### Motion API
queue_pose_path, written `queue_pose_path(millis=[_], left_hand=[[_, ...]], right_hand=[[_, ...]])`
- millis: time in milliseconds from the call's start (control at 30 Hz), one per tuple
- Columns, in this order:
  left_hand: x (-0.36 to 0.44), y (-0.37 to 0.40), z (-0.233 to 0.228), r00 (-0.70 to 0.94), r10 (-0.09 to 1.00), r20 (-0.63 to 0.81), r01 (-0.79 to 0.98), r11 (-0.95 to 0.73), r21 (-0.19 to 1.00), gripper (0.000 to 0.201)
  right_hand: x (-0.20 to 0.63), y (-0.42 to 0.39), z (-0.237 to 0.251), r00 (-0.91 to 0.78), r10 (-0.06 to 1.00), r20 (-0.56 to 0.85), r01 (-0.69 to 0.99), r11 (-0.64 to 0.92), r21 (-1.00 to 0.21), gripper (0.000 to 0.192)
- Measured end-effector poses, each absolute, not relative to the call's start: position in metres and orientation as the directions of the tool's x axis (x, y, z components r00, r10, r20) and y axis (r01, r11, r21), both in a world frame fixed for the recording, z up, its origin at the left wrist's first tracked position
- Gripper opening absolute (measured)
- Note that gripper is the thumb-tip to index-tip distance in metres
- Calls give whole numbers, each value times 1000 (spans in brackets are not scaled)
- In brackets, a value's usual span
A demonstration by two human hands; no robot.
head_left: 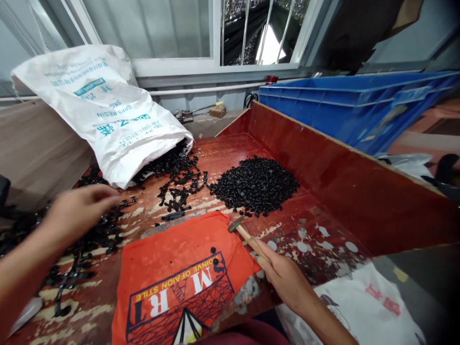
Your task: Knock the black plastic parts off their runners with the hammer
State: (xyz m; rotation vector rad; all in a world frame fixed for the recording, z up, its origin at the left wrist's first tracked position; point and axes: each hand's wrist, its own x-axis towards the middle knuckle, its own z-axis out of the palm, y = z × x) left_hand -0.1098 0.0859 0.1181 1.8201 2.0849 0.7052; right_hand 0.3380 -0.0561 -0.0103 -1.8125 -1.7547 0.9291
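My right hand [280, 270] is wrapped round the pale wooden handle of a small hammer [253, 242]. Its dark head lies over the upper right edge of an orange printed cloth [161, 254], which has a few small black bits on it. To the left, my left hand [81, 211] is blurred, with its fingers bent together over scattered black plastic pieces [104, 235]. One thin black piece [126, 201] shows at the fingertips; whether they grip it, I cannot tell. Beyond the cloth is a heap of small black parts [257, 184].
A white printed sack [118, 115] lies tilted at the back left, black branched pieces [176, 191] spilling from its mouth. A red wooden side board [323, 167] borders the worktable on the right. Behind it stands a blue crate [323, 103]; a white bag [362, 306] is at the lower right.
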Motion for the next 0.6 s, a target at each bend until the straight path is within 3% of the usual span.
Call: queue_pose_path(millis=[67,200,300,433,600], left_hand=[[-57,116,78,94,994,49,895,-106,434,18],[-3,158,22,183,982,48,912,-188,365,5],[4,171,6,284,958,27,901,-277,333,25],[-1,170,-1,401,916,-6,854,-371,365,45],[-14,166,1,391,920,27,796,-353,492,37]], right_hand=[[338,-56,-9,-41,988,-146,682,-79,-727,52],[338,-57,-11,-14,983,-181,709,-118,-696,52],[338,-56,-17,24,975,-221,733,-167,-660,52],[338,-55,-19,8,977,-215,729,-153,-668,52],[338,-56,-17,0,985,-175,724,-121,-679,51]])
